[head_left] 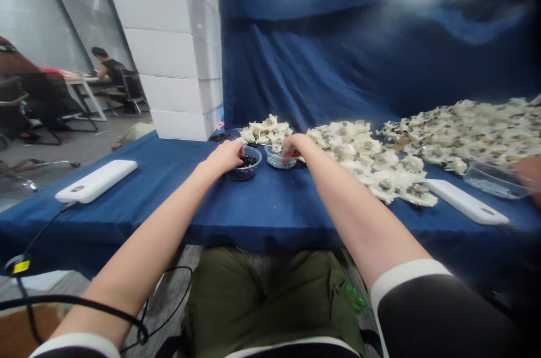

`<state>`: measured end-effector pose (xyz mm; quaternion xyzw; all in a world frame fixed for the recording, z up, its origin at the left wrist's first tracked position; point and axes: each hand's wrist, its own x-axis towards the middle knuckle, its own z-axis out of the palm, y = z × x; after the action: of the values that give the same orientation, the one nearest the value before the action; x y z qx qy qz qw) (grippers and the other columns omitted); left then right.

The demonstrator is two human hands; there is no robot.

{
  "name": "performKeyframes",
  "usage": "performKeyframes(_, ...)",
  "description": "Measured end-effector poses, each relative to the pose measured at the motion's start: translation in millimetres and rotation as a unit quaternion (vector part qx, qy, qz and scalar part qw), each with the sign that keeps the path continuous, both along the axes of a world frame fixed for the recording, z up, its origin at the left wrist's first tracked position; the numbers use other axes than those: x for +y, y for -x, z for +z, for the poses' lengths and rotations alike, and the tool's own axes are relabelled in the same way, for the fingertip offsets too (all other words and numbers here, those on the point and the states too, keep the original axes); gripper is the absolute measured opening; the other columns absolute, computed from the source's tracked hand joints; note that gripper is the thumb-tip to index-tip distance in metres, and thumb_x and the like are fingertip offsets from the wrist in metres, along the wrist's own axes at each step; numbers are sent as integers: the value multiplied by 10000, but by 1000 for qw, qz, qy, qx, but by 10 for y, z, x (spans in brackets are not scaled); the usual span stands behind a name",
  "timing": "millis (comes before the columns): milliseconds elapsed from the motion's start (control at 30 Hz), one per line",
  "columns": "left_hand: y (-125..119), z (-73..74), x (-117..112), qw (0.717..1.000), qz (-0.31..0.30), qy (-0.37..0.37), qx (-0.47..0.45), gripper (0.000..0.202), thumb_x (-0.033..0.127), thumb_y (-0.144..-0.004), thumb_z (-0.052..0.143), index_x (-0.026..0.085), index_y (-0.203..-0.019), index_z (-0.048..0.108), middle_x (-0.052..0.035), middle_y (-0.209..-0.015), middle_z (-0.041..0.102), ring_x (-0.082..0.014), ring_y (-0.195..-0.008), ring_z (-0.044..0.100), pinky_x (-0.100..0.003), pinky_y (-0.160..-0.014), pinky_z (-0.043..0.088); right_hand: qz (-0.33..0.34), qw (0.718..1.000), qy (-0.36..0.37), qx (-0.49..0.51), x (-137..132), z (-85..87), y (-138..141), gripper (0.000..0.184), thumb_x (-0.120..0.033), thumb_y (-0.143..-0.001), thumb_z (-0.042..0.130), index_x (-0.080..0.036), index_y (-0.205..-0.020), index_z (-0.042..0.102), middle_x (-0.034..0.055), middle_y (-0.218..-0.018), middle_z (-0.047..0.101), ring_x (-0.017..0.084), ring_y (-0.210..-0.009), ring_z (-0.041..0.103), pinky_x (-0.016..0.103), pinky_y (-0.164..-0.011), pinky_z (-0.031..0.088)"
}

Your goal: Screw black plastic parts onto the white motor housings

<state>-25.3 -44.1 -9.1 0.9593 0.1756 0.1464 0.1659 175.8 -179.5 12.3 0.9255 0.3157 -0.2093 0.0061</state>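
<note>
Dipping its fingers into a small glass bowl (242,173) of dark beads (248,162), the left hand (225,156) rests at the bowl's rim, its fingers drawn together, though whether they pinch anything cannot be told. The right hand (291,146) curls just beside it, over a second glass bowl (281,164) of pale clear beads (274,159). A thin metal rod (268,145) runs from its fingers toward the left hand, the grip unclear. Both bowls stand close together on the blue-covered bench (177,217). Behind them rise heaps of white moulded pieces (266,131) with dark centres, spreading rightward. A flat white slab (96,181) lies left of the hands, a matching slab (467,202) right. At the far right edge, another person's hand (528,177) is beside a clear plastic tub (494,180).
</note>
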Motion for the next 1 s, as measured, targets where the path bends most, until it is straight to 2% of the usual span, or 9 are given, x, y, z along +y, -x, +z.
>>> performKeyframes(167,9,-14,67,998,-32,36,-37,189,109,-663,728,191,-830,760,-61,-727,712,-239,-801,652,-330,-851,498,-1,1000,-22,11,-34,16,48,259,-361,-944,665,-115,-1024,666,36,-972,682,130,-856,658,307,-792,580)
performKeyframes(300,1,-43,100,995,-52,68,-57,44,164,-686,745,202,-701,761,-80,-750,731,-259,-807,660,-351,-860,494,-8,997,-69,16,-77,28,51,244,-350,-948,663,-111,-995,670,27,-939,686,120,-826,662,288,-767,584)
performKeyframes(400,7,-49,105,990,-62,100,-72,69,217,-705,761,208,-640,739,-73,-696,713,-254,-776,648,-347,-821,492,-10,991,-135,15,-136,15,28,220,-323,-937,679,-104,-941,666,14,-868,674,100,-760,643,260,-721,570)
performKeyframes(500,35,-22,70,982,-75,142,-104,85,279,-731,767,202,-713,738,-64,-759,729,-231,-816,645,-322,-811,502,-7,969,-246,21,-255,-23,-1,178,-275,-889,728,-107,-895,672,-17,-738,640,72,-628,580,220,-620,520)
performKeyframes(600,76,0,-66,964,-103,204,-138,235,378,-844,687,181,-965,733,-89,-977,766,-220,-940,684,-306,-827,525,0,919,-393,36,-441,-94,16,163,-236,-813,775,-119,-907,712,-20,-658,621,57,-521,487,210,-513,429)
performKeyframes(700,92,-44,-320,928,-152,299,-161,354,421,-923,616,174,-1170,671,-115,-1090,762,-208,-1035,703,-292,-837,545,12,849,-523,68,-658,-227,130,247,-332,-807,766,-131,-948,737,14,-717,660,42,-487,438,208,-459,372)
performKeyframes(800,50,-160,-615,849,-222,435,-200,375,367,-852,755,176,-1169,691,-113,-1124,743,-218,-1096,689,-258,-814,541,27,788,-605,114,-832,-420,312,392,-489,-767,775,-161,-980,741,17,-738,680,45,-479,441,199,-434,360)
performKeyframes(867,-6,-255,-771,805,-250,492,-219,429,330,-818,801,197,-1211,694,-98,-1143,729,-217,-1113,673,-246,-803,542,28,754,-640,144,-896,-546,422,466,-555,-739,775,-172,-1003,739,24,-771,707,45,-466,450,199,-420,355)
performKeyframes(1000,-124,-421,-888,753,-239,565,-238,353,325,-833,788,190,-1156,743,-79,-1055,731,-174,-1044,662,-240,-830,551,34,703,-684,193,-933,-690,540,529,-607,-742,748,-187,-1064,735,57,-941,764,34,-449,449,205,-408,352)
